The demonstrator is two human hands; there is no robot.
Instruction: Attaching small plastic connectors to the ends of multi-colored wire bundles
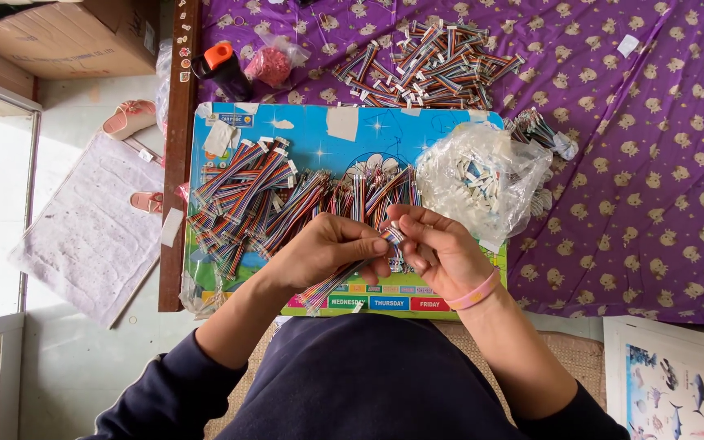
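My left hand (327, 253) grips a rainbow ribbon cable (327, 289) that trails down toward my lap. My right hand (437, 248), with a pink wristband, pinches the cable's upper end, and a small white connector (393, 236) sits where the two hands meet. Both hands hover over a blue picture board (352, 138). A row of loose ribbon cables (287, 200) lies across the board just beyond my fingers. A clear plastic bag of white connectors (482, 179) rests right of my hands.
A pile of finished cables (425, 65) lies on the purple bedspread (637, 163) at the back. A black bottle with an orange cap (223, 69) and a pink bag (270, 65) stand back left. A cardboard box (67, 37), slippers and a mat are on the floor, left.
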